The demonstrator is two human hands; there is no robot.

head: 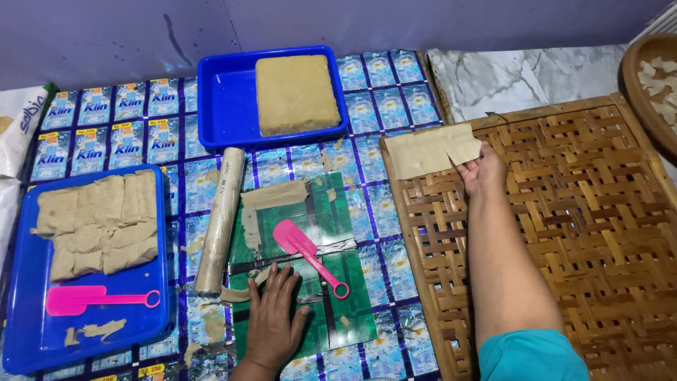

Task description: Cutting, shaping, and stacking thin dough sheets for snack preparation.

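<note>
My right hand (pixel 482 169) reaches out over a woven bamboo mat (pixel 564 233) and pinches the edge of a thin flat sheet of beige dough (pixel 427 150) lying at the mat's far left corner. My left hand (pixel 273 317) rests flat, fingers spread, on a green plastic work sheet (pixel 345 275). A pink plastic scraper (pixel 310 252) lies on that sheet just right of the hand. A pale rolling pin (pixel 219 219) lies beside the sheet's left edge.
A blue tray (pixel 226 99) at the back holds a thick dough block (pixel 295 93). A second blue tray (pixel 28 310) at left holds folded dough sheets (pixel 99 222) and another pink scraper (pixel 99 298). A round woven basket (pixel 652 85) sits at far right.
</note>
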